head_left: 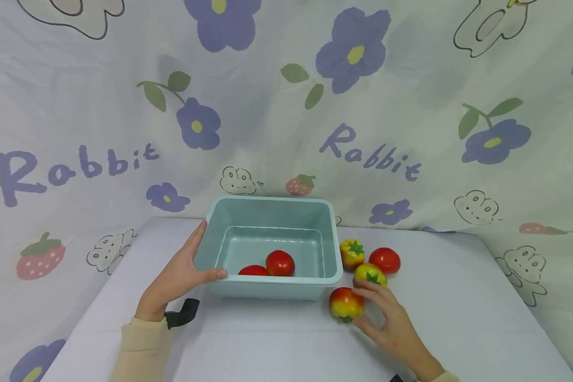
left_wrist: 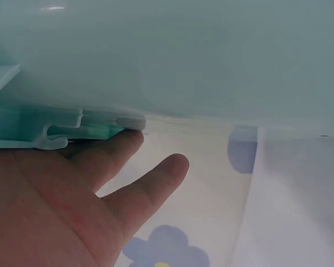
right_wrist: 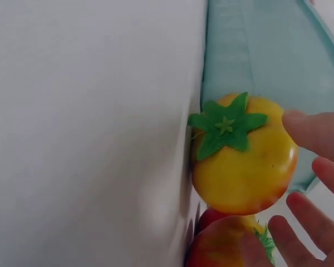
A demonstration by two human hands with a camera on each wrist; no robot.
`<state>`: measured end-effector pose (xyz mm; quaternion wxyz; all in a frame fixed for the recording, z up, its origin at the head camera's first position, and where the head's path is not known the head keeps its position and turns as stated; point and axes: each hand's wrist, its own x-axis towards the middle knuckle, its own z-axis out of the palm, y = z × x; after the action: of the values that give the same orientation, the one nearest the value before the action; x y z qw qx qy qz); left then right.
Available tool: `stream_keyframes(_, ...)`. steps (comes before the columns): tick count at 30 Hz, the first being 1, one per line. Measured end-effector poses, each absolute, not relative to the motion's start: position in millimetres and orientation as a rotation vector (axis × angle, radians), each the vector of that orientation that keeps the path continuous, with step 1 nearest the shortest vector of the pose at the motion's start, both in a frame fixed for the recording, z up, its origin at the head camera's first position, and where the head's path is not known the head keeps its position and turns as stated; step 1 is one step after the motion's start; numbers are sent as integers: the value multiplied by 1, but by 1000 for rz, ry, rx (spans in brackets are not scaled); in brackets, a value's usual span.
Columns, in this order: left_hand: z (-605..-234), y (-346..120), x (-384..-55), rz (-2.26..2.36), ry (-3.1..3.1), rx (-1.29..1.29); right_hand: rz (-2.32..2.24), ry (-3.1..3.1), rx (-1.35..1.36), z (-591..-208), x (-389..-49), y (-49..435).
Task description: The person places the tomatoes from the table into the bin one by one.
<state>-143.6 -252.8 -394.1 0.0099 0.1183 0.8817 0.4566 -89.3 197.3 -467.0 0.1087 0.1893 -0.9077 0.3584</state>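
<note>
A pale blue-green plastic bin [head_left: 272,289] stands in the middle of the table in the head view. My left hand [head_left: 183,276] holds its front left corner, thumb over the front rim and fingers along the left side. Two red tomatoes, one of them [head_left: 280,263] in plain sight, lie inside; the front wall partly hides the other. Right of the bin, my right hand [head_left: 387,323] spreads thumb and fingers beside a red-yellow tomato [head_left: 346,304]. The right wrist view shows that tomato [right_wrist: 245,167] with its green calyx; the thumb is at its edge, contact unclear.
Behind that tomato are a yellow-green tomato [head_left: 370,276], a red tomato [head_left: 385,260] and a yellow-red tomato [head_left: 352,254] close to the bin's right wall. A white cloth covers the table [head_left: 267,345]. A printed curtain [head_left: 277,116] hangs right behind the bin.
</note>
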Motion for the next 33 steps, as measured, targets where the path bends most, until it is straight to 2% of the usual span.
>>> stream_keyframes(18, -390, -252, -141, 1437, 2752, 381, 1017, -2817, 606, -471, -92, 198)
stream_keyframes(33, -395, -253, -144, 1462, 2752, 398, 1017, -2905, 497, -468, -95, 193)
